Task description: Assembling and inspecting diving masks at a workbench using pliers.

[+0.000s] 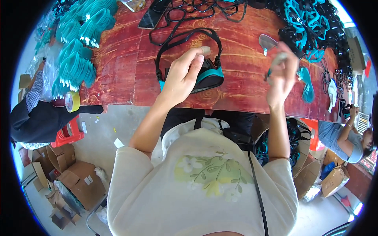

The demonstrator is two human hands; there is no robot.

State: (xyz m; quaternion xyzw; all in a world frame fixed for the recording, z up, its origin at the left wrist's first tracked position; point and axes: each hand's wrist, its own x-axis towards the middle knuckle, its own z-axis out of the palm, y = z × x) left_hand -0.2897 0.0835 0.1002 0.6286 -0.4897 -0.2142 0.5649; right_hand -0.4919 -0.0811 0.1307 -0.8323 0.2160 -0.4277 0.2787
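A black and teal mask (pixel 210 80), like a diving mask, rests near the table's front edge, its black strap (pixel 193 32) looped away from me. Across its left half lies my left hand (pixel 183 76), thumb and index finger pressed together, with a pale cover on the index fingertip. Its lower fingers are hidden, so what it grips does not show. To the right, my right hand (pixel 282 72) is raised with curled, slightly blurred fingers. A small dark piece (pixel 268 74) shows at its side. Beside those fingertips is a clear rounded lens (pixel 267 41) with a white tab.
Stacks of teal curved pieces (pixel 75 67) and a yellow tape roll (pixel 72 101) line the left. A phone (pixel 154 15) and black straps lie behind. Black and teal parts (pixel 303 23) pile at back right; a teal piece (pixel 308 88) lies nearer. Other people sit at both sides.
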